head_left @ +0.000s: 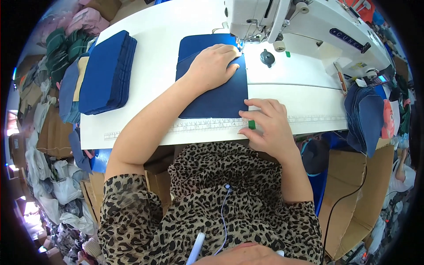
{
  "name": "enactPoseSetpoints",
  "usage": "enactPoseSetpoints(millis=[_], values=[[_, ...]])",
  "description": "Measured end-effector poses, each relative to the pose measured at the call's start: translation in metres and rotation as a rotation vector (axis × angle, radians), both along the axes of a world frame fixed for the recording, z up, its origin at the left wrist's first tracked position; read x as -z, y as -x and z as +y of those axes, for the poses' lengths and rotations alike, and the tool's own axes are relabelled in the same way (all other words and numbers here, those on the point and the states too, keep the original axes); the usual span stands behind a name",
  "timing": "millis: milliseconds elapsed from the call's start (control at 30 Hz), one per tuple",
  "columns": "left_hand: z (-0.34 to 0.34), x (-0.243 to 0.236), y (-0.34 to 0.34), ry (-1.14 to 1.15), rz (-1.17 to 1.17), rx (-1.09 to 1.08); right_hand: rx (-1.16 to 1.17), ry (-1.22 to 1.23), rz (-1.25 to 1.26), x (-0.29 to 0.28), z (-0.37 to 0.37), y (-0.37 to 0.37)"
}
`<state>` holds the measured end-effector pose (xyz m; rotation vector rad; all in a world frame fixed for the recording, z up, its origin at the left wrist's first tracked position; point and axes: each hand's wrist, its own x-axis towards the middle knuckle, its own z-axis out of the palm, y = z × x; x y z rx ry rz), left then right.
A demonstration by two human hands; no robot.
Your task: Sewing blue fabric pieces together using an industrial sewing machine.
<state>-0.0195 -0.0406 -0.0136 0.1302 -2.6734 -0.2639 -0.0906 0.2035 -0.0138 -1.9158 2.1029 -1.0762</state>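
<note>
A dark blue fabric panel (218,104) with rounded corners lies flat on the white sewing table. Across its upper part rests my left hand (215,66), palm down, fingers stretched toward the sewing machine's needle area (240,44) and thumb spread aside. The panel's right edge runs up to the needle, where a small light shines. At the lower right corner of the panel is my right hand (270,128), fingers spread and curved. Its fingertips are at the fabric's edge, and its thumb stands apart over the table, beside a small green patch (251,124).
A thick stack of blue panels (106,73) sits at the table's left. The machine's white arm (322,31) spans the upper right, with a black round knob (267,58) below it. A ruler strip (207,125) follows the front edge. More dark blue pieces (364,112) hang at right.
</note>
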Motion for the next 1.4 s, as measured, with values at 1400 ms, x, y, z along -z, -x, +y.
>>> enactPoseSetpoints(millis=[1400], values=[[0.054,-0.012,-0.062,-0.026,-0.22,0.032,0.066,0.079,-0.061,0.015,-0.004,0.008]])
